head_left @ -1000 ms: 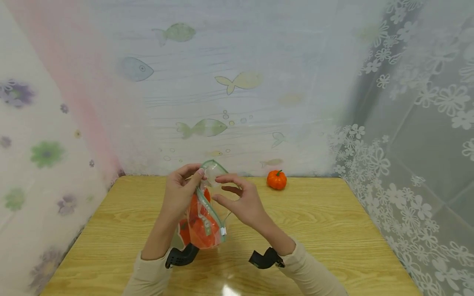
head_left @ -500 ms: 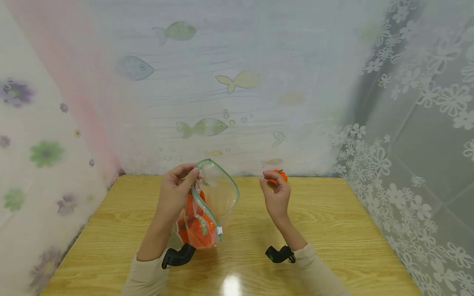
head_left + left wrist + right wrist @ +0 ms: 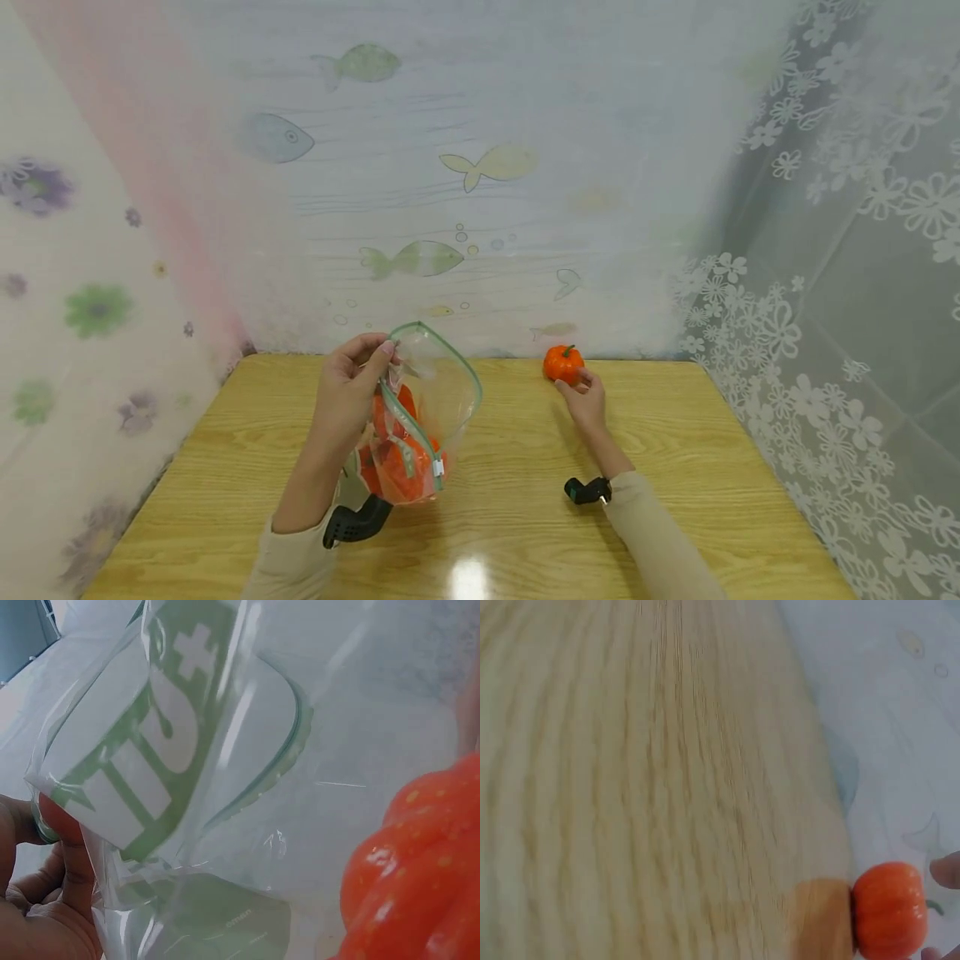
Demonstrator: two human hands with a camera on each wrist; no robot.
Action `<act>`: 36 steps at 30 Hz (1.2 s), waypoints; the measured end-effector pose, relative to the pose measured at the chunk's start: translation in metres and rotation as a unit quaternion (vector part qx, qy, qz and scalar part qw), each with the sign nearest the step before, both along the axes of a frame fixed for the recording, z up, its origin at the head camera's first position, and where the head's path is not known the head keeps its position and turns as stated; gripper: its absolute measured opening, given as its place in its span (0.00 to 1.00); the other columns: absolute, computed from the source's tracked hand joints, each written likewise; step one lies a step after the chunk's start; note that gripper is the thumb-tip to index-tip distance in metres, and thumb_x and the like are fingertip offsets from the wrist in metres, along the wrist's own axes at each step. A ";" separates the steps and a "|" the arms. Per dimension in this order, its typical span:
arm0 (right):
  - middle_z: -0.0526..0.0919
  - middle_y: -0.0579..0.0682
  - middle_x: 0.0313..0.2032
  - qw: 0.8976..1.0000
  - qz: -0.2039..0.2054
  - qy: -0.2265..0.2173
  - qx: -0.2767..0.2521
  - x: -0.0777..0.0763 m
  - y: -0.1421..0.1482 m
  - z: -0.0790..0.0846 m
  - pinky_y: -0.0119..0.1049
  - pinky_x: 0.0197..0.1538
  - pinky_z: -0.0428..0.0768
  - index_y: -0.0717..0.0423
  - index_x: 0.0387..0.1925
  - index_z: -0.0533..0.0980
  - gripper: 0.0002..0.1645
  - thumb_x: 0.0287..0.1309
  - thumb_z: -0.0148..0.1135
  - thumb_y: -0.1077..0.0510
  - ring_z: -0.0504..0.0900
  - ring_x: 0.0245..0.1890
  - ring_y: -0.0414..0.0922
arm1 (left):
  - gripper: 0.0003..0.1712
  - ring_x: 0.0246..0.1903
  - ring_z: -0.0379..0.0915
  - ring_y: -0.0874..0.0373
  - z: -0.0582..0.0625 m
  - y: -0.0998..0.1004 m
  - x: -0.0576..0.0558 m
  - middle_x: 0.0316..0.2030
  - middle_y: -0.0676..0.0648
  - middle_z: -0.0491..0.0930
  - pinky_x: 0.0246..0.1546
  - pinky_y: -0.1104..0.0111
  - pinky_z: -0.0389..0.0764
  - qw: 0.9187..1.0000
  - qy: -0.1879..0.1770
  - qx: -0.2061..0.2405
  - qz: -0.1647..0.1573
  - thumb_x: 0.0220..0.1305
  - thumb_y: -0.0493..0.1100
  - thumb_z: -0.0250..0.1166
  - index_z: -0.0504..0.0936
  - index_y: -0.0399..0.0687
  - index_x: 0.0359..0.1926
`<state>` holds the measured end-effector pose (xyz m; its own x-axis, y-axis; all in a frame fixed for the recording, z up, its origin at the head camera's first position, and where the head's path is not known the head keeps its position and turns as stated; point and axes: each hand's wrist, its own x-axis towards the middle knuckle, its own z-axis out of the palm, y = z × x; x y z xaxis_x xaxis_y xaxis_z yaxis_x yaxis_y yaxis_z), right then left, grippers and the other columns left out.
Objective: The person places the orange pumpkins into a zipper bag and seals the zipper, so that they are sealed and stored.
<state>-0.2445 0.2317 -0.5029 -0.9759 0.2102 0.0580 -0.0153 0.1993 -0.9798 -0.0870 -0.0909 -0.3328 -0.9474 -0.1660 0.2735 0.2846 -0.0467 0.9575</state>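
Observation:
My left hand (image 3: pixel 352 379) pinches the upper left rim of a clear slider zip bag (image 3: pixel 454 392) with a green-edged mouth that gapes wide. Orange-red pieces (image 3: pixel 405 467) fill its lower part; in the left wrist view, one ribbed, glossy orange thing (image 3: pixel 420 877) shows large, beside the bag's green and white print. At the table's back, a small orange toy pumpkin (image 3: pixel 562 365) with a green stem rests upright. My right hand (image 3: pixel 587 402) is at its front right side, fingers spread around it; the right wrist view shows a gap between a fingertip (image 3: pixel 946 870) and the pumpkin.
The wood-grain table (image 3: pixel 660 450) ends against a pale wall covering (image 3: pixel 600 275) printed with fish, right behind the pumpkin. A flowered curtain (image 3: pixel 780 333) hangs along the right side. Each wrist wears a black camera mount (image 3: pixel 358 523).
My right hand has left the bag's mouth and moved right and away from me to the pumpkin. The bag's mouth has spread wider; my left hand keeps its pinch, shifted slightly left.

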 end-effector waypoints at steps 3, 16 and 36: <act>0.60 0.70 0.68 1.000 -0.016 -0.024 0.005 -0.018 0.009 -0.015 0.51 0.63 0.72 0.72 0.71 0.57 0.41 0.66 0.66 0.59 0.66 0.64 0.63 | 0.12 0.25 0.71 0.65 -0.001 -0.002 0.002 0.31 0.55 0.81 0.24 0.77 0.77 1.000 0.002 0.008 0.003 0.78 0.42 0.57 0.78 0.35 0.49; 0.54 0.70 0.74 0.997 0.053 -0.048 0.042 -0.049 0.021 -0.017 0.56 0.74 0.64 0.71 0.76 0.50 0.55 0.60 0.73 0.54 0.59 0.73 0.64 | 0.13 0.24 0.71 0.66 -0.001 -0.002 0.007 0.30 0.54 0.82 0.24 0.77 0.78 0.999 -0.001 0.021 0.029 0.77 0.40 0.58 0.78 0.32 0.50; 0.66 0.67 0.69 0.994 0.075 -0.038 0.067 -0.041 0.032 -0.014 0.53 0.72 0.69 0.69 0.73 0.59 0.51 0.58 0.76 0.54 0.67 0.69 0.60 | 0.15 0.24 0.72 0.66 -0.004 0.012 0.027 0.30 0.55 0.82 0.24 0.77 0.80 0.998 0.004 0.033 0.050 0.76 0.40 0.59 0.78 0.28 0.52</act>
